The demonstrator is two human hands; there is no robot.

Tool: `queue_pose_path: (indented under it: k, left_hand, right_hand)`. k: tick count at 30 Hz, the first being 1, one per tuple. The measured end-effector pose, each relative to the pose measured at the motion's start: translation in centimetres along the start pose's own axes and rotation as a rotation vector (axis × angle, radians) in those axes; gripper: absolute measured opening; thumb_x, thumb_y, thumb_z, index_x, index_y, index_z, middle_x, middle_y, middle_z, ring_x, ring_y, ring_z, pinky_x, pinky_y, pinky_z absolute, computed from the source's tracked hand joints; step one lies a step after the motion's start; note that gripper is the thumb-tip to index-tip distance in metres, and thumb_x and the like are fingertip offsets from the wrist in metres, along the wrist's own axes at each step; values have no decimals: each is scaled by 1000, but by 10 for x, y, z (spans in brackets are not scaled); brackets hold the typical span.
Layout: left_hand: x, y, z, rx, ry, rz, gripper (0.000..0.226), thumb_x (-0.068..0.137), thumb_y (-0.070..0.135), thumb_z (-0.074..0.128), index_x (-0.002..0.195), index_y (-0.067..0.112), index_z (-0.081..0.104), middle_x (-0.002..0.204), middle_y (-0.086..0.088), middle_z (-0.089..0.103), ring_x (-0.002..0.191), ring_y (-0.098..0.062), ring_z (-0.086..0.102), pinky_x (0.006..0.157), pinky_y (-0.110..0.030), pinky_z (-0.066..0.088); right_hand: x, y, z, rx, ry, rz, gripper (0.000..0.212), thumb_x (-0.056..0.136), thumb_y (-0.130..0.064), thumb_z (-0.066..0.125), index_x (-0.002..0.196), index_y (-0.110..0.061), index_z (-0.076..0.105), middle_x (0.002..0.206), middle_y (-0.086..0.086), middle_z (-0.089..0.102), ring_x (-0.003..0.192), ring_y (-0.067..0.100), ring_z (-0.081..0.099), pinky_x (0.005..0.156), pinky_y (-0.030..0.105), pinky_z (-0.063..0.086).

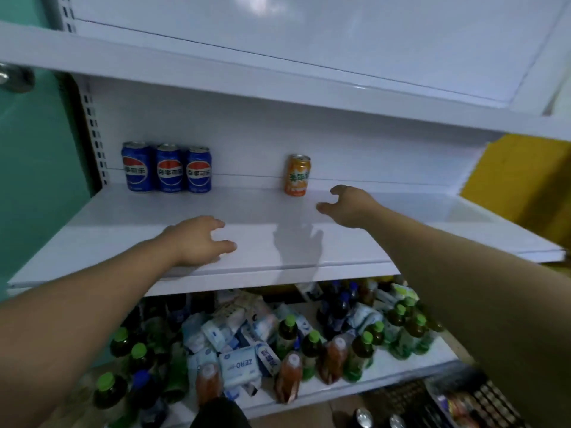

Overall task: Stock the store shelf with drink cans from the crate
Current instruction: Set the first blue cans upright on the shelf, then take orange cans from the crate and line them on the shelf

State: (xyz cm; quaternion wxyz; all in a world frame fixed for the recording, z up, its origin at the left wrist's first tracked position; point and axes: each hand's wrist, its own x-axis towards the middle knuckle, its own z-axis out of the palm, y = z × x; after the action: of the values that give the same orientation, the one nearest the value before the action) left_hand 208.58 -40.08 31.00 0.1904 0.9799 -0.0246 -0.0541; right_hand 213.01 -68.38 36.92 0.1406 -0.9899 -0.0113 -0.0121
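Three blue cola cans (168, 168) stand in a row at the back left of the white middle shelf (401, 230). An orange can (297, 175) stands alone further right against the back panel. My right hand (349, 205) hovers open just right of and in front of the orange can, fingers curled, not touching it. Near the shelf's front edge my left hand (197, 239) rests with fingers spread and holds nothing. A dark crate (463, 400) with can tops (363, 417) shows at the bottom right.
The lower shelf (386, 370) is crowded with green-capped bottles (360, 353), orange drink bottles and tissue packs (239, 366). An upper white shelf (278, 72) overhangs the middle one. A teal wall is on the left, a yellow surface on the right.
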Motion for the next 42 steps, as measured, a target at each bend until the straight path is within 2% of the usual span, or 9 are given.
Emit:
queue_pose_path:
  k: [8, 15, 19, 24, 28, 32, 35, 37, 42]
  left_hand:
    - [-28, 206, 66, -57, -118, 554, 70, 86, 52, 60, 145, 24, 36, 154, 3, 31, 140, -18, 31, 112, -32, 26]
    - [-60, 334, 157, -37, -346, 806, 72, 86, 50, 62, 146, 21, 36, 153, 0, 34, 136, -19, 37, 107, -30, 32]
    - [-69, 386, 209, -30, -483, 880, 69, 88, 44, 61, 146, 18, 34, 152, -1, 35, 136, -20, 38, 104, -26, 33]
    - [-66, 443, 291, 60, -676, 917, 67, 87, 45, 62, 144, 17, 38, 147, -2, 42, 131, -19, 43, 103, -29, 37]
    - [-54, 479, 360, 107, -794, 897, 56, 86, 41, 64, 137, 20, 48, 138, -3, 52, 119, -21, 52, 92, -26, 41]
    - [-37, 510, 435, 167, -873, 856, 61, 85, 43, 64, 139, 20, 45, 135, -6, 54, 116, -22, 54, 89, -27, 42]
    - [-21, 528, 499, 220, -920, 831, 60, 85, 44, 63, 138, 19, 47, 143, -7, 46, 125, -24, 49, 98, -31, 41]
    - [-10, 537, 542, 255, -952, 817, 55, 82, 47, 63, 130, 22, 53, 137, -8, 52, 115, -25, 54, 94, -34, 46]
    - [8, 543, 635, 309, -1049, 726, 66, 81, 48, 63, 140, 23, 43, 139, -5, 50, 116, -24, 53, 92, -32, 45]
  right_hand:
    - [-125, 135, -64, -83, 120, 293, 70, 95, -52, 49, 150, -13, 30, 151, 9, 39, 131, 30, 43, 99, 33, 38]
    - [-223, 255, -70, -70, 170, 617, 66, 93, -54, 50, 145, -14, 39, 144, 7, 46, 126, 28, 48, 93, 35, 43]
    - [-262, 318, -41, -37, 167, 794, 66, 94, -52, 51, 147, -15, 36, 147, 7, 44, 129, 27, 46, 99, 35, 42]
    - [-310, 406, 8, 87, 69, 995, 70, 93, -53, 52, 149, -17, 33, 148, 9, 42, 131, 28, 45, 102, 36, 41]
    - [-331, 476, 47, 181, -10, 1108, 70, 91, -55, 53, 148, -17, 35, 145, 10, 46, 125, 30, 49, 97, 37, 46]
    - [-338, 543, 94, 228, -87, 1143, 59, 95, -49, 52, 143, -16, 41, 130, 8, 58, 112, 25, 57, 79, 30, 45]
    - [-334, 595, 139, 333, -134, 1178, 57, 95, -47, 52, 141, -15, 43, 131, 9, 57, 111, 26, 57, 86, 32, 48]
    - [-333, 626, 173, 379, -175, 1183, 55, 94, -48, 52, 139, -16, 45, 130, 9, 57, 111, 25, 56, 83, 29, 45]
    - [-328, 679, 253, 497, -239, 1207, 43, 94, -43, 54, 129, -18, 53, 112, 6, 62, 95, 20, 56, 79, 29, 44]
